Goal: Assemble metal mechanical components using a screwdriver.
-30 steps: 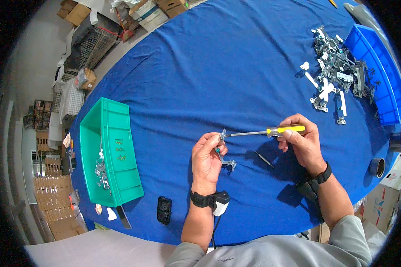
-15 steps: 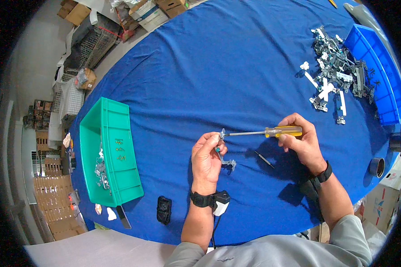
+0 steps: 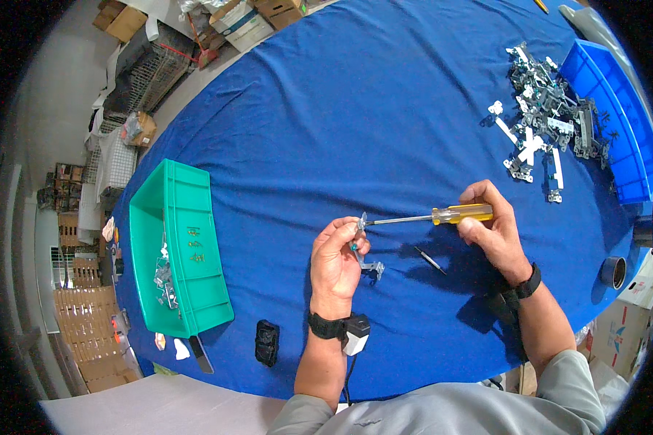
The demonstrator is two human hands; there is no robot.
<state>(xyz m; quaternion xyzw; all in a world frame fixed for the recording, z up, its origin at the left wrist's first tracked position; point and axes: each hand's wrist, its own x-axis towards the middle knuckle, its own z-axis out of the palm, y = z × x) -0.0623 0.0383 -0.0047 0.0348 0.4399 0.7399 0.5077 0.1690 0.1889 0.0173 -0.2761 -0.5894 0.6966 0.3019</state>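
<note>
A: Head view: blue-clothed tabletop [image 3: 341,123]. Green bin [image 3: 209,286] along the left edge, blue bin [image 3: 617,119] on the right edge, metal parts [image 3: 544,101] heaped beside it near the far right corner. Where's the bracket [image 3: 363,262]?

B: In the left hand [image 3: 334,264], toward the near edge. Upper end between thumb and fingertips, lower end sticking out right of the palm.

A: Grip?

B: Pinched firmly on it. Palm side visible, fingers toward the far edge.

A: Right hand [image 3: 497,235]?

B: Thumb and fingers closed around the screwdriver [image 3: 453,214] handle. Shaft points left, tip at the bracket's upper end; contact, can't tell. Forearm slants in from the near right corner.
</note>
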